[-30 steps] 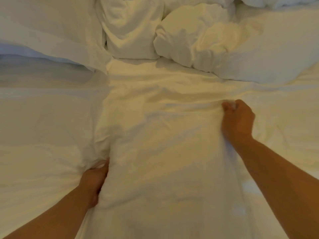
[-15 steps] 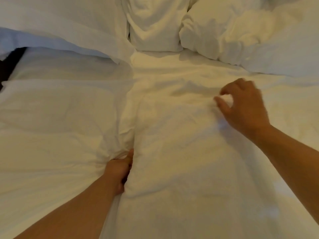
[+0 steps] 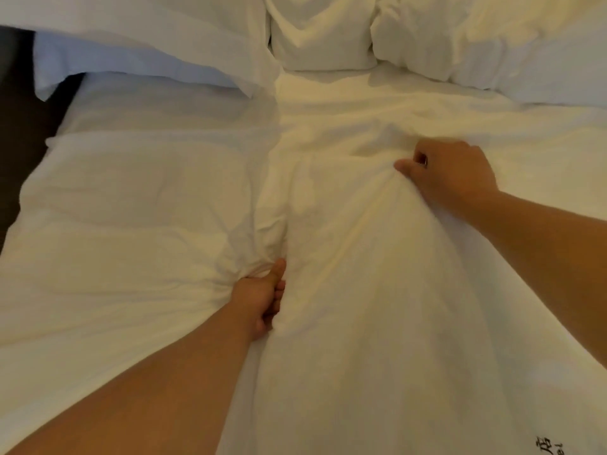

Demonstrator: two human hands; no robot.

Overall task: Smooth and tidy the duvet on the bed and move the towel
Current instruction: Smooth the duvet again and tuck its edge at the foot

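Here, I am bunching the duvet (image 3: pixel 345 290) mid-bed: left hand (image 3: pixel 259 300) gripping a fold as an anchor, right hand (image 3: pixel 453 175) pinching a ridge, likely to tug it flat. No towel showing.

A wide bed (image 3: pixel 170 113) fills nearly everything below me, dressed all in white. Plump white pillows (image 3: pixel 323 31) lie bunched along its far end. Warm yellowish light washes the right side; the left looks cooler, bluish. A dark strip of floor (image 3: pixel 19 126) shows at the left edge.
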